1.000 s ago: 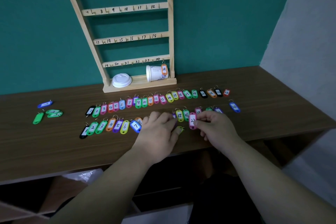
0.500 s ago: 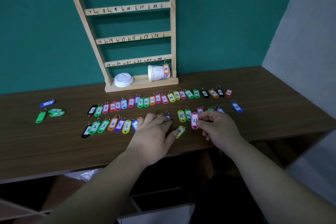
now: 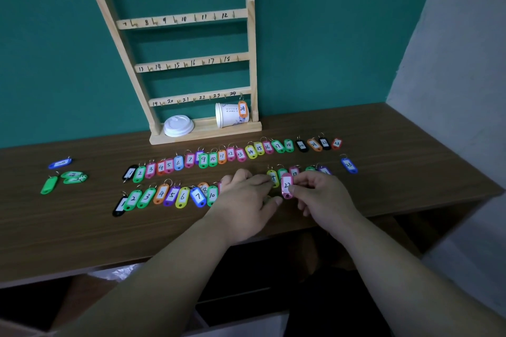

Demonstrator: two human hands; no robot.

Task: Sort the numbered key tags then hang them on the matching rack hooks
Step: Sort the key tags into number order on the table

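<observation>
Pinching the pink tag 22 (image 3: pixel 287 186) between thumb and fingertips, the right hand (image 3: pixel 325 200) holds it at the near row of tags (image 3: pixel 164 195), where the left hand (image 3: pixel 243 200) lies palm down, fingers relaxed and gripping nothing, over the row's middle. A far row of tags (image 3: pixel 230 154) runs in number order across the brown surface (image 3: pixel 397 180), with a blue tag 23 (image 3: pixel 349 165) apart at the right. The wooden rack (image 3: pixel 253 63) stands behind against the wall, an orange tag 24 (image 3: pixel 242 109) hanging from its last hook.
</observation>
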